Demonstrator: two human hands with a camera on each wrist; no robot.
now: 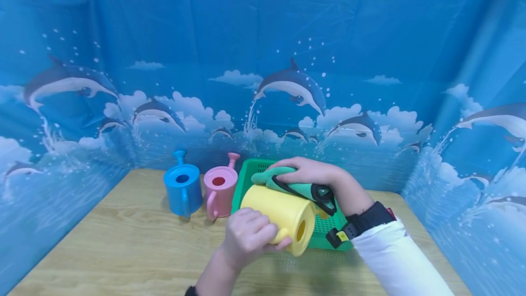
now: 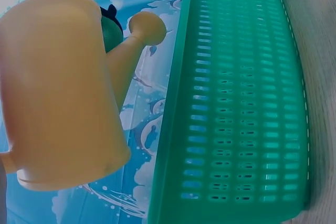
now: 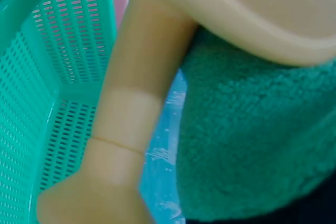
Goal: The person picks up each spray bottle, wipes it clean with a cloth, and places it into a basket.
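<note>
A yellow watering can (image 1: 275, 209) is tipped on its side above the green basket (image 1: 237, 195), its round top opening turned toward the lower right. My left hand (image 1: 250, 236) grips it by the handle. On its upper side my right hand (image 1: 308, 171) holds a green cloth (image 1: 302, 190) with black edging. The right wrist view shows the can's spout (image 3: 126, 103) close up, beside the fuzzy cloth (image 3: 252, 129). The can's body (image 2: 58, 93) fills the left of the left wrist view, where most of the left hand is out of sight.
A blue watering can (image 1: 185, 195) and a pink watering can (image 1: 225, 191) stand upright on the wooden table (image 1: 123, 241), left of the basket. Behind the table hangs a blue dolphin-print curtain (image 1: 230, 35), which also runs along both sides.
</note>
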